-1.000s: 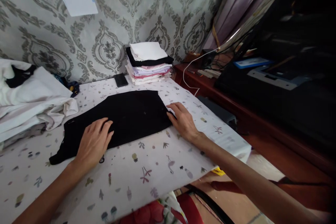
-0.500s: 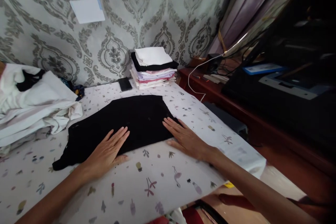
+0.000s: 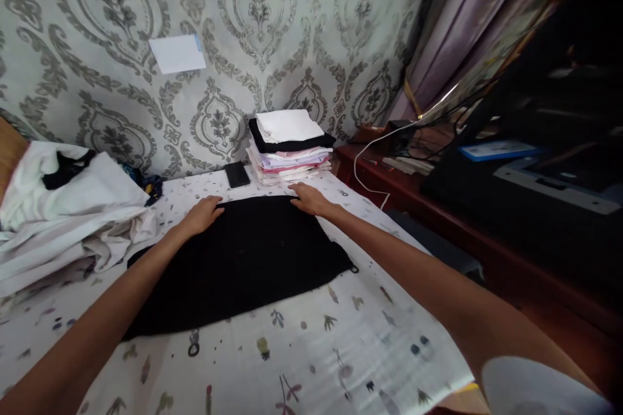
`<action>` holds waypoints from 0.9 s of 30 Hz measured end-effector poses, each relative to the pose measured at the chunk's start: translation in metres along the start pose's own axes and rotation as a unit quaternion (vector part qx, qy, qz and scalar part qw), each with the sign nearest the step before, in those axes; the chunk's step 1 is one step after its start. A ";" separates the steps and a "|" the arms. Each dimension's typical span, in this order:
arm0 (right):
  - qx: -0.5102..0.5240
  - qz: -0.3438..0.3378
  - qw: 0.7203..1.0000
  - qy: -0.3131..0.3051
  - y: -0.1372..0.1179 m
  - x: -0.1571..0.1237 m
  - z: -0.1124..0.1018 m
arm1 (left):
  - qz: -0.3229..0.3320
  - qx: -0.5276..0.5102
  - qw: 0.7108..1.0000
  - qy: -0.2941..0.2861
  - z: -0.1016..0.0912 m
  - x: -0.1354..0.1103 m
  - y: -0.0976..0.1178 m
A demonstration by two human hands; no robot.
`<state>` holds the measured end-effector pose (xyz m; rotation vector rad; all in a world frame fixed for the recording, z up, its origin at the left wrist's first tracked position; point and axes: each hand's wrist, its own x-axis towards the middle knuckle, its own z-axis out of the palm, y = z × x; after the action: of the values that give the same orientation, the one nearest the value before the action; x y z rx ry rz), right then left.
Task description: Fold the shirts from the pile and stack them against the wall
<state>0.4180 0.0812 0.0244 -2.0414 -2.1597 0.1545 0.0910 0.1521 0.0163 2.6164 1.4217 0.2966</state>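
Both your hands have moved since the earlier frame: they lay spread near the close edge of the black garment (image 3: pixel 243 266) and now reach across it to its far edge.

Head view, the only one. Your garment lies spread on a white sheet (image 3: pixel 311 350) printed with small plant motifs, its long side towards you and its far edge short of the wall. Your left hand (image 3: pixel 203 214) rests at the far left part of that edge, fingers together and slightly bent, thumb close to them. Your right hand (image 3: pixel 309 200) is at the far right corner, thumb over the cloth and fingers just beyond the edge, a narrow gap between them. Whether either hand actually pinches the fabric cannot be told. Having one hand towards each end of the edge probably keeps it straight and the cloth level.

Behind the garment, against the wall, stands a stack of folded clothes (image 3: pixel 291 159), white on top, then black, then pale and pink layers; standing back there, it leaves you working room. Just left of it lies a dark phone (image 3: pixel 237 175), apart from the garment. At your left, a loose heap of white cloth (image 3: pixel 73 207) sits beside the garment, seemingly kept within reach.
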 end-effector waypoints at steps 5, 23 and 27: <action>-0.018 0.004 0.999 -0.034 0.003 0.021 0.005 | -0.001 0.052 0.999 -0.014 0.006 0.014 -0.008; -0.077 -0.067 0.994 0.050 -0.003 -0.088 -0.001 | 0.131 0.092 0.987 0.015 -0.008 -0.095 0.045; -0.082 -0.074 0.994 0.025 -0.002 -0.093 -0.001 | 0.115 0.082 0.990 0.005 -0.008 -0.097 0.042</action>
<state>0.4209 -0.0117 0.0213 -1.9320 -2.3527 -0.0944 0.0719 0.0479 0.0234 2.9215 1.1941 0.2290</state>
